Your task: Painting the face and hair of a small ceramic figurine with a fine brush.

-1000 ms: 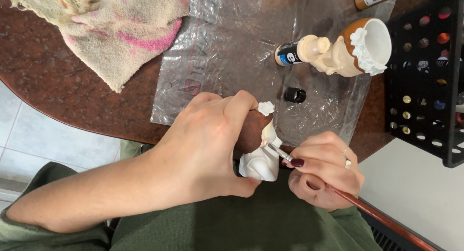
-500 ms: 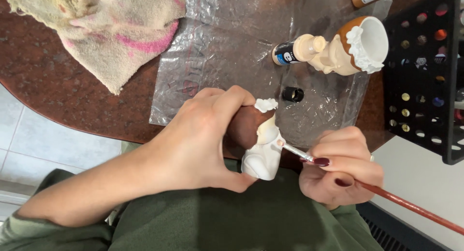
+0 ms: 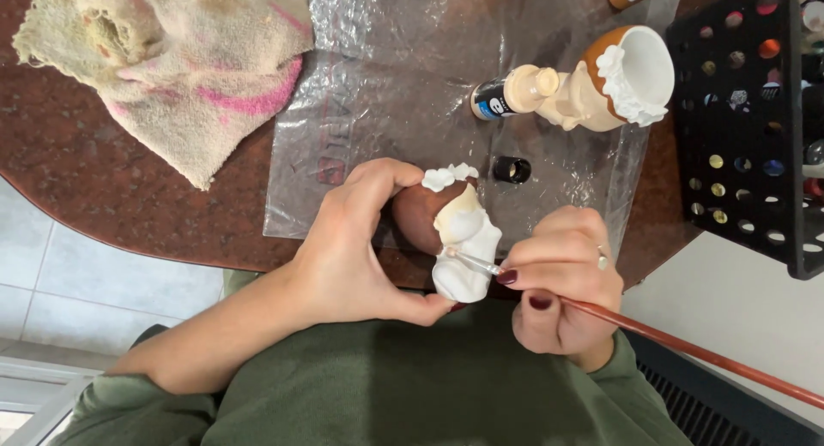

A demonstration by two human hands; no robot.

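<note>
Figurine (image 3: 459, 244) tilted slightly, paintbrush (image 3: 652, 330) touching it, paint bottle (image 3: 506, 94) uncapped

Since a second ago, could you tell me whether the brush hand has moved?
Yes. The right hand has slid right, away from the black cap, with the brush tip remaining on the figurine.

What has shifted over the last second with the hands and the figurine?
The right hand slid slightly right with the paintbrush, its tip still at the ceramic figurine. The left hand keeps its grip, figurine barely turned. Paint bottle, cap, second figurine and towel stayed put.
</note>
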